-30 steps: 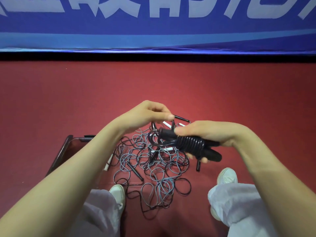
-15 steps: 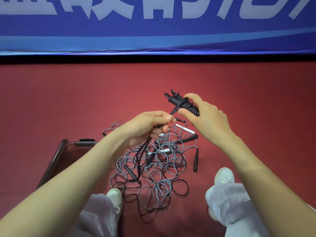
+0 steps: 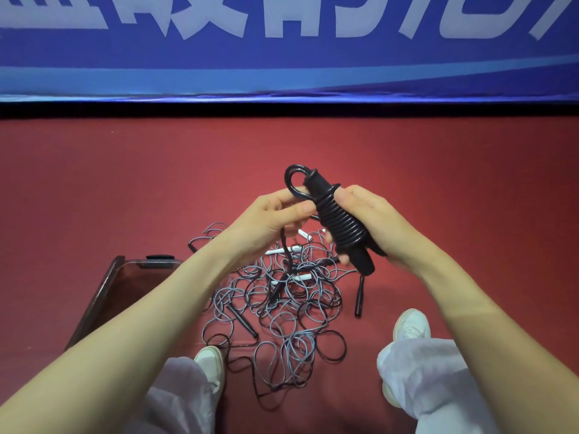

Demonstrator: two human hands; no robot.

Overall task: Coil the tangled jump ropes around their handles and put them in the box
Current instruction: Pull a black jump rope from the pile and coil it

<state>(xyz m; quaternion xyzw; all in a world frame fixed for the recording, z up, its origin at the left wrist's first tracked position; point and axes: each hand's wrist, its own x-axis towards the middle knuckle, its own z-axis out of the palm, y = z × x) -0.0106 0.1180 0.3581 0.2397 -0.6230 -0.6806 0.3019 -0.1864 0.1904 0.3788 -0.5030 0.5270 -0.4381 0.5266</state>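
My right hand point(image 3: 372, 223) grips a pair of black jump-rope handles point(image 3: 340, 223) with black rope coiled tightly round them; a loop of rope sticks out past the top end. My left hand point(image 3: 269, 220) pinches the loose black rope point(image 3: 283, 245) just left of the coil, and that strand hangs down into the pile. On the red floor below lies a tangle of grey and black ropes point(image 3: 282, 308) with black and white handles mixed in. The dark see-through box point(image 3: 103, 296) sits at the left, partly hidden by my left forearm.
A lone black handle point(image 3: 359, 297) lies at the pile's right edge. My two white shoes point(image 3: 210, 361) point(image 3: 410, 327) and light trouser legs flank the pile. A blue banner point(image 3: 282, 51) runs along the far edge of the red floor.
The coiled handles swung from pointing up-left to nearly upright and came closer. My left hand rose from the pile to meet the coil, still holding the loose rope.
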